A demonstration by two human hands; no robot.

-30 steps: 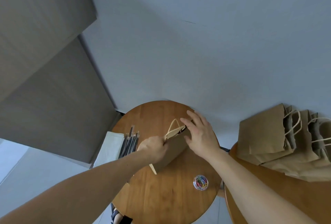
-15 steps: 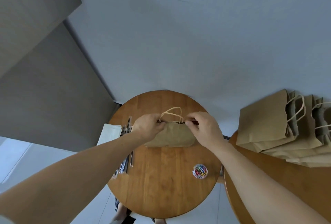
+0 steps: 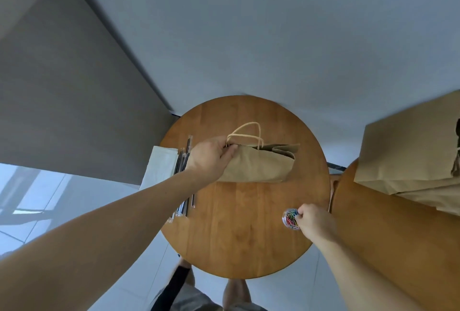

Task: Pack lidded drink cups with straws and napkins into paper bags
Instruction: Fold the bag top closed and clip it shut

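Pinching the paper bag (image 3: 258, 167) by its top edge beside the handles, left hand (image 3: 211, 159) steadies it at mid round table (image 3: 249, 241), presumably for clipping; right hand (image 3: 315, 221), fingers curled at the paper-clip tub (image 3: 290, 220), clip held or not: cannot tell.

A paper bag (image 3: 258, 166) rests on the round table (image 3: 249, 231), and the left hand (image 3: 211, 159) grips its top edge by the handles. Left of the bag lie straws (image 3: 185, 161) and napkins (image 3: 159, 169). Nearer the person, right of the bag, the right hand (image 3: 315, 221) reaches curled fingertips into a tub of paper clips (image 3: 288, 220).
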